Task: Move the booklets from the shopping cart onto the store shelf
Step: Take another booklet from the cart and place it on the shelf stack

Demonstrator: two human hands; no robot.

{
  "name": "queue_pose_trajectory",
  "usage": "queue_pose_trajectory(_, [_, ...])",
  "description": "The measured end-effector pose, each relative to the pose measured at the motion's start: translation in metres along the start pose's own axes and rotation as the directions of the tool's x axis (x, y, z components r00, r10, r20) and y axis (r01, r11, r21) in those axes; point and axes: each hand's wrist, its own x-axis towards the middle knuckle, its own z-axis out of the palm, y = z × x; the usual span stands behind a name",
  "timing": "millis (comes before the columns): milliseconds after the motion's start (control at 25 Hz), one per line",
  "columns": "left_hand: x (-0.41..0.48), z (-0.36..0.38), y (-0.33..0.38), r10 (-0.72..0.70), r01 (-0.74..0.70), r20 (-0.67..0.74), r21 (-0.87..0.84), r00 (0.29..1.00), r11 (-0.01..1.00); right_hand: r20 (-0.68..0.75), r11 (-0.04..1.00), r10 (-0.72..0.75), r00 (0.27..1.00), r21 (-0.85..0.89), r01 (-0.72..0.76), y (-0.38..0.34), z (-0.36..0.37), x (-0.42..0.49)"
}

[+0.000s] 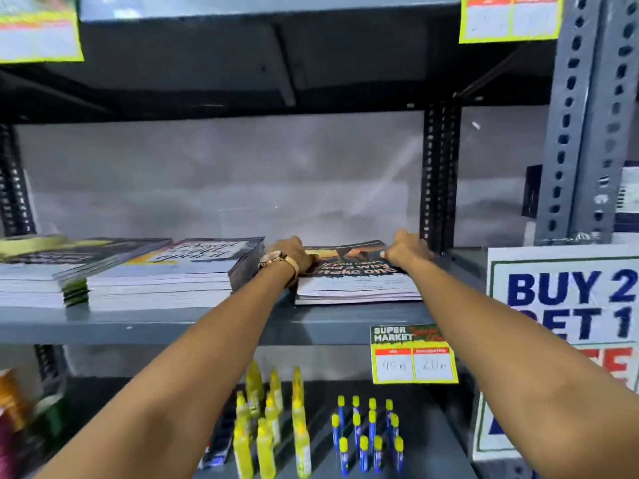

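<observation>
Three booklet stacks [356, 278] sit on the shelf [173, 323], two hands [294, 254] rest on the right stack, and three price tags [413, 354] hang.

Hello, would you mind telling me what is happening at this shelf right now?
A person is stocking booklets. The left hand and right hand rest on either side of a stack of booklets lying on the grey shelf, beside two other stacks. The shopping cart is out of view.
</observation>
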Motion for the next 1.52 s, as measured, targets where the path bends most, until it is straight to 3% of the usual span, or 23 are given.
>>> queue_pose_trajectory(80, [0.001,0.002,0.001,0.009,-0.009,-0.012,0.059,1.000,0.998,0.034,0.999,0.042,0.999,-0.023,-0.041,0.002,-0.003,0.003])
queue_pose_trajectory(200, [-0.003,-0.006,0.010,-0.001,-0.002,0.086,0.033,0.996,0.999,0.130,0.998,0.054,0.990,0.007,-0.055,0.001,-0.008,0.007])
queue_pose_trajectory(400, [-0.011,-0.027,0.022,-0.067,0.192,0.398,-0.285,0.915,0.939,0.223,0.965,0.113,0.968,0.207,-0.160,-0.004,-0.013,0.006])
queue_pose_trajectory(600, [0.002,-0.013,0.013,-0.035,0.181,0.318,-0.441,0.947,0.879,0.406,0.883,0.116,0.907,0.377,-0.281,0.003,0.000,0.008])
queue_pose_trajectory(720, [0.001,-0.007,0.007,-0.047,0.176,0.249,-0.529,0.967,0.830,0.390,0.790,0.096,0.916,0.529,-0.309,0.005,-0.008,-0.001])
queue_pose_trajectory(840, [0.002,-0.006,0.001,-0.085,0.169,0.153,-0.702,0.984,0.691,0.385,0.625,0.060,0.921,0.705,-0.335,0.007,-0.019,0.001])
queue_pose_trajectory(960, [0.014,-0.017,0.005,-0.039,-0.020,-0.049,-0.838,0.998,0.545,0.272,0.477,0.023,0.962,0.842,-0.250,0.001,-0.037,0.012])
queue_pose_trajectory(1080, [0.017,-0.032,0.011,0.029,-0.323,-0.349,-0.828,0.937,0.458,0.070,0.410,-0.039,0.997,0.911,-0.048,-0.010,-0.058,0.013])
queue_pose_trajectory(1160, [0.016,-0.035,0.012,0.059,-0.402,-0.413,-0.831,0.909,0.385,-0.033,0.352,-0.097,0.995,0.934,0.066,-0.016,-0.062,0.012])
queue_pose_trajectory(1360, [0.010,-0.018,0.004,0.061,-0.402,-0.402,-0.872,0.914,0.280,-0.104,0.356,-0.139,0.985,0.923,0.148,-0.025,-0.051,-0.003])
queue_pose_trajectory(1520, [0.000,-0.008,0.003,0.007,-0.356,-0.377,-0.868,0.926,0.346,-0.116,0.386,-0.082,0.990,0.912,0.139,-0.022,-0.033,-0.017])
